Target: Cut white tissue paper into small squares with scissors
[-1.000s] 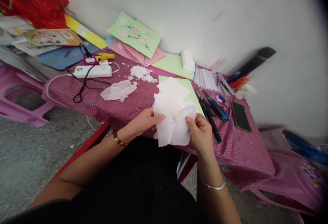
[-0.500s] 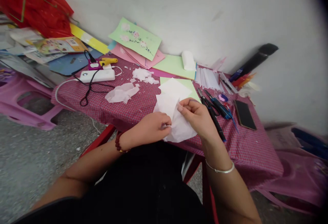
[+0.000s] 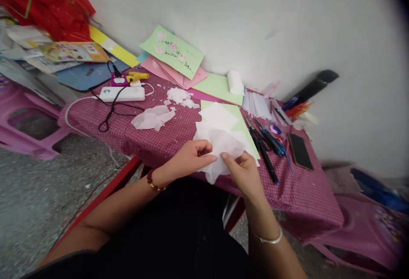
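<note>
Both my hands hold one piece of thin white tissue paper (image 3: 220,147) over the near edge of the table with the red checked cloth (image 3: 166,136). My left hand (image 3: 191,157) pinches its left side with curled fingers. My right hand (image 3: 243,172) grips its lower right part, thumb on top. The tissue is crumpled between them. Behind it lie more white sheets on a light green card (image 3: 238,121).
Black scissors (image 3: 255,136) and blue pens (image 3: 271,136) lie right of the paper, then a black phone (image 3: 298,151). Tissue scraps (image 3: 153,117), a white power strip (image 3: 123,93) with black cable, a yellow glue gun (image 3: 137,76) and coloured cards (image 3: 172,51) fill the back. Pink stools stand on both sides.
The flat hanging tissue has been gathered into a crumpled bunch. My right hand rose over it half a second ago and has come back down to its lower right.
</note>
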Available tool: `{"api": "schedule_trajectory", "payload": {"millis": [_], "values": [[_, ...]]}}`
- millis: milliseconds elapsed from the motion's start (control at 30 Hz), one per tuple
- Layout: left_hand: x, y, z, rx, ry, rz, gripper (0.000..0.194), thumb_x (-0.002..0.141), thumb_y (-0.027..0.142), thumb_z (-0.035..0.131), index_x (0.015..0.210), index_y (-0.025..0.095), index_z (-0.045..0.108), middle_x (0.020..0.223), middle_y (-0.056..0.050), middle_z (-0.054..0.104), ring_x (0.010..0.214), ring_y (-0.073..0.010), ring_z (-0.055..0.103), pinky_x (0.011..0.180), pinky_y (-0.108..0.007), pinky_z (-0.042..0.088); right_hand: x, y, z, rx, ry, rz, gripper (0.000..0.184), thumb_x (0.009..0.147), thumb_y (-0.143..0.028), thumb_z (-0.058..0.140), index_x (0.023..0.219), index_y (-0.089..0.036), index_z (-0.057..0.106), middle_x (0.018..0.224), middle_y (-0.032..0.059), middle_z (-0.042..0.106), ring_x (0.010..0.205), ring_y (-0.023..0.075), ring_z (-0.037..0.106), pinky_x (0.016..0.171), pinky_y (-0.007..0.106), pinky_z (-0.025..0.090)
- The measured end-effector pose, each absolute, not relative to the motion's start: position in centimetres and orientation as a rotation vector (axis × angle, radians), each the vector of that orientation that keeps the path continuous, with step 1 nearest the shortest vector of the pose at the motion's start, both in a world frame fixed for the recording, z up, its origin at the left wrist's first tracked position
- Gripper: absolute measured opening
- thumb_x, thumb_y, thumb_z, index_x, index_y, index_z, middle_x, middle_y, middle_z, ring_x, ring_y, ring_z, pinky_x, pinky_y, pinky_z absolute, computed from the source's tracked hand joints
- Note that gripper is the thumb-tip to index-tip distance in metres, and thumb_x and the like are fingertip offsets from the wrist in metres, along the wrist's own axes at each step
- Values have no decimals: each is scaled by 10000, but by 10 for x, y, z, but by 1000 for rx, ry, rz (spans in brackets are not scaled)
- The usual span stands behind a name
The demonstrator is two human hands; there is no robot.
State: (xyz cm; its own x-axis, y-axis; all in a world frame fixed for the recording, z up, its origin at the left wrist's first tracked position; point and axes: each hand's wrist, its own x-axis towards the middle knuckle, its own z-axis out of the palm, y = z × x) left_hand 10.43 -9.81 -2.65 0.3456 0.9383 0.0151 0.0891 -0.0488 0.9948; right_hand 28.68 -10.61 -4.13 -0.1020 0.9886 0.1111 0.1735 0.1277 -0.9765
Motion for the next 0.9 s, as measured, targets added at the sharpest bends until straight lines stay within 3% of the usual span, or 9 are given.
{"api": "schedule_trajectory", "payload": {"millis": [67,167,267,367,500,733,900], "values": [[100,-97,-25,1399,955,847,123,725,244,610,795,146,585,710,30,550,620,-88,469,578,-203,365,288,-102,-38,-1182,-1407,1078,175,811,-366,670,856,-199,697,984,69,669,839,208,618,712,319,512],[96,-95,-21,1367,971,774,264,704,204,611,957,135,638,826,-1,627,658,-91,515,606,-204,389,293,-97,-37,-1158,-1364,1102,167,844,-363,626,779,-210,638,810,8,583,695,156,551,619,264,465],[98,-94,-20,1360,998,713,338,701,197,594,1028,131,652,755,15,618,569,-75,467,541,-197,350,295,-95,-36,-1202,-1384,1058,177,868,-354,594,764,-211,593,731,-25,482,626,129,465,553,234,397],[103,-93,-24,1326,973,685,235,722,207,552,910,128,669,605,44,543,492,-66,396,485,-195,293,294,-95,-34,-1251,-1452,979,190,876,-350,570,756,-204,585,733,-17,478,636,134,445,534,234,367],[113,-94,-33,1165,896,758,97,713,203,534,708,132,599,581,43,511,517,-65,422,511,-184,317,291,-92,-31,-1268,-1485,999,211,857,-347,574,705,-202,556,687,-27,468,583,124,414,499,232,340],[121,-95,-41,857,836,625,62,732,216,498,718,163,530,518,38,507,421,-82,442,445,-203,358,299,-86,-41,-1236,-1416,1370,214,815,-375,637,721,-193,575,629,-50,490,496,87,392,444,204,303],[118,-95,-40,1002,914,612,160,756,283,580,681,166,500,489,58,479,388,-53,383,398,-172,245,305,-83,-49,-1210,-1333,1497,222,801,-399,668,770,-191,595,632,-50,527,489,84,433,452,197,341]]}}
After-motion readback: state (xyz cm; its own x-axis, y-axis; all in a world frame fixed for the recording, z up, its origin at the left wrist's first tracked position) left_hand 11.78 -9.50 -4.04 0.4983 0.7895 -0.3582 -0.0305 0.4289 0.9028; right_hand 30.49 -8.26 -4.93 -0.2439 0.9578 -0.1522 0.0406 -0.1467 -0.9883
